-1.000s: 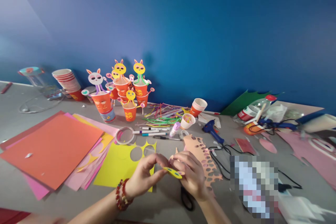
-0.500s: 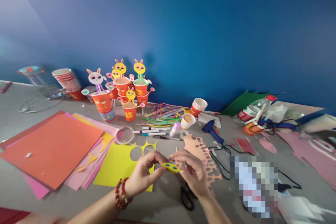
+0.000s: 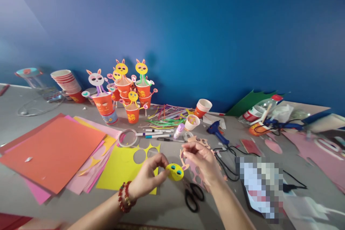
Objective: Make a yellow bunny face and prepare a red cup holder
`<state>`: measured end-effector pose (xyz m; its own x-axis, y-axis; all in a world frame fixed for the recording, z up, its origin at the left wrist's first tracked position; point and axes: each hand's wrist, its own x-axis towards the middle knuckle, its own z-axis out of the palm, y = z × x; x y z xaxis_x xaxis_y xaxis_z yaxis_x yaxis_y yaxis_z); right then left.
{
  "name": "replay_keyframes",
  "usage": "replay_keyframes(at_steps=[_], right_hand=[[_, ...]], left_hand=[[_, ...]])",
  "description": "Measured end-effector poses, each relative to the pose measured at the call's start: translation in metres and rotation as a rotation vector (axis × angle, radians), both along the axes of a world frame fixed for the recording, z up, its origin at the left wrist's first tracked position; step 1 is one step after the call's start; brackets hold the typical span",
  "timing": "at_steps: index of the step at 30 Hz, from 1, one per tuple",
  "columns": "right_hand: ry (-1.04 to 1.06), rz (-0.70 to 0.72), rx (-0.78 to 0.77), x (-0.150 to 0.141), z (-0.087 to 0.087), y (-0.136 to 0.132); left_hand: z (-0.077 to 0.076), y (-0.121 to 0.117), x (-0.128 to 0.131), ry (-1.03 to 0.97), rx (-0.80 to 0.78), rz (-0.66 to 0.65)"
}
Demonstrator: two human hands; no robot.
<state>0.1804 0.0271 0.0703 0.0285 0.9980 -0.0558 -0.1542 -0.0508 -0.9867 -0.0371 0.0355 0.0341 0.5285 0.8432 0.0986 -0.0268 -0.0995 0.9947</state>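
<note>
The left hand (image 3: pixel 148 176) is clamping the yellow paper face (image 3: pixel 175 173) between thumb and forefinger at the edge nearest that hand. The face is hanging over the grey table (image 3: pixel 151 212) in front of the person, its printed side turning up toward the head camera. The right hand (image 3: pixel 201 158) is hovering just beyond the ears, thumb and forefinger bending toward each other; whether those fingertips are touching an ear cannot be told.

Risk, as judged: the single edge hold is leaving the far side unsupported, so a loose pinch could let the face swivel or drop. Excess thumb pressure could crease the rim. A right fingertip catching an ear could bend it or pull it off. A dropped face could be landing on the scissors (image 3: pixel 185 198), which are lying just below.

Appearance: the face is showing a round, bright yellow outline, two blue-green eyes and two peach ears, the lower one showing a pink inner patch. The ears are pointing toward the right hand; the mouth marks are too small to read.

Farther out, a yellow sheet (image 3: pixel 115 172) with round holes is lying beside the left hand. Markers (image 3: pixel 157 136) and a glue stick (image 3: pixel 179 131) are lying beyond; finished figures are standing in red cups (image 3: pixel 132 115) near the wall.
</note>
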Motion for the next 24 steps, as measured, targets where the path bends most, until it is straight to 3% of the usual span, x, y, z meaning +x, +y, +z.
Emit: replay_keyframes(at_steps=[6,11,24], right_hand=[[-0.129,0.075,0.006,-0.007,0.020,-0.002],[-0.233,0.130,0.026,-0.011,0.016,-0.006],[-0.530,0.104,0.133,-0.014,0.013,-0.005]], left_hand=[[-0.002,0.001,0.002,0.011,-0.046,0.013],[-0.003,0.002,0.003,0.018,-0.063,0.019],[-0.001,0.002,0.004,0.031,-0.089,0.015]])
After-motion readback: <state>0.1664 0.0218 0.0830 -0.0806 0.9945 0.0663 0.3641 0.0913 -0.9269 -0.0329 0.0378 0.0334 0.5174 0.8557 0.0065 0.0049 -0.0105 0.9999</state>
